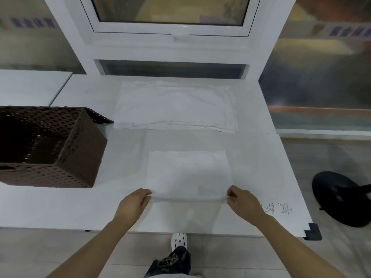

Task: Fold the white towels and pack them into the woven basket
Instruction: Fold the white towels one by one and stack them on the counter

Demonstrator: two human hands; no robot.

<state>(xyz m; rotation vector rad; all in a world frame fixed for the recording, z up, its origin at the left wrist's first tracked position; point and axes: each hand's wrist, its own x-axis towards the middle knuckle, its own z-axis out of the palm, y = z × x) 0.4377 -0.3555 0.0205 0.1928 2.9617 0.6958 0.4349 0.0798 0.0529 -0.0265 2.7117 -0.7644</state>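
A folded white towel [188,173] lies flat on the white table, near its front edge. My left hand [133,203] pinches the towel's near left corner, and my right hand [242,201] pinches its near right corner. Farther back lies a larger stack of white towels [174,106], spread flat below the window. The dark brown woven basket [80,149] stands at the left of the table, open at the top, and its inside looks dark with nothing white showing in it.
The white table [261,167] ends at the right with a black corner guard [313,231]. A black stool base [339,197] stands on the floor to the right. A window frame [172,43] rises behind the table. My shoe [179,240] shows below the front edge.
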